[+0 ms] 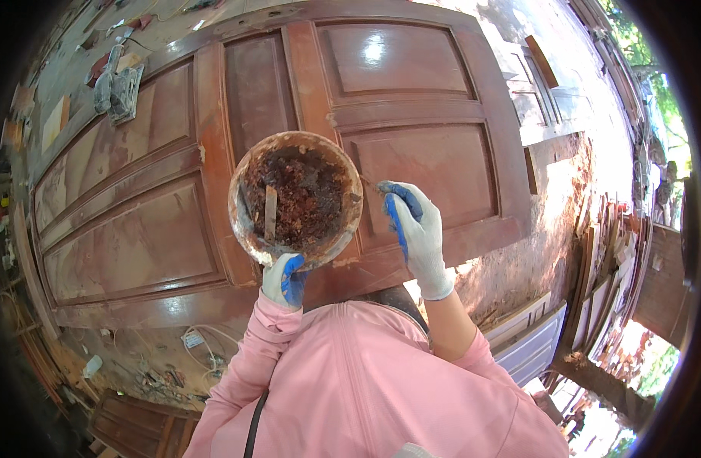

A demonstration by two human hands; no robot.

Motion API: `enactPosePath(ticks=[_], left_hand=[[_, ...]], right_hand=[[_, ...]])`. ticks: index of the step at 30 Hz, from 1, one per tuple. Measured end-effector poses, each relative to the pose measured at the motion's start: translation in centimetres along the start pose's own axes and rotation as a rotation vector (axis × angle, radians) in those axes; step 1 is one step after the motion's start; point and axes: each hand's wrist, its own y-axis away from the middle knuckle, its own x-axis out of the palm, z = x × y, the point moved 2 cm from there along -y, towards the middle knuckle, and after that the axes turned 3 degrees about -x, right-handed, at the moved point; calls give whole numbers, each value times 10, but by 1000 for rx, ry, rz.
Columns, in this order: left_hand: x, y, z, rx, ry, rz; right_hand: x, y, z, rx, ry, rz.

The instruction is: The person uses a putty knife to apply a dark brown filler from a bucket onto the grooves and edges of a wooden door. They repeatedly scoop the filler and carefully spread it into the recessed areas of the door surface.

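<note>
My left hand (284,281), in a white glove with blue-coated fingers, grips the near rim of a round, smeared bucket (237,202). Inside the bucket is a clumpy dark-brown mass (308,191), with a flat wooden strip (270,215) lying against it. Just right of the bucket, my right hand (420,237), gloved alike, has its fingers pinched together. A thin brown stick-like piece (369,182) juts from those fingertips toward the bucket; its exact kind is too small to tell. Beneath both hands lies a large reddish-brown panelled wooden door (400,65).
A power sander (121,90) rests on the door's far left part. Pale panels (526,84) lie beyond the right end. Boards and a bluish-white panel (530,343) lean at the lower right. A cord and a small labelled item (193,339) are at the lower left.
</note>
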Motion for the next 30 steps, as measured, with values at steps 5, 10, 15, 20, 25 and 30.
enactPosePath(ticks=[5,10,15,20,25,30], left_hand=[[30,-8,-55,373,-417,8],[47,-4,-76,472,-461,86],[49,0,-74,388,-288,149],[51,5,-73,391,-375,164],[59,6,-93,504,-482,172],[68,10,-83,463,-444,186]], right_hand=[[-26,23,8,-203,75,-81],[-39,37,16,-244,143,-123],[-40,40,20,-260,229,-117],[-31,34,25,-370,458,-98],[-13,20,13,-367,738,-10],[-13,12,5,-404,855,-17]])
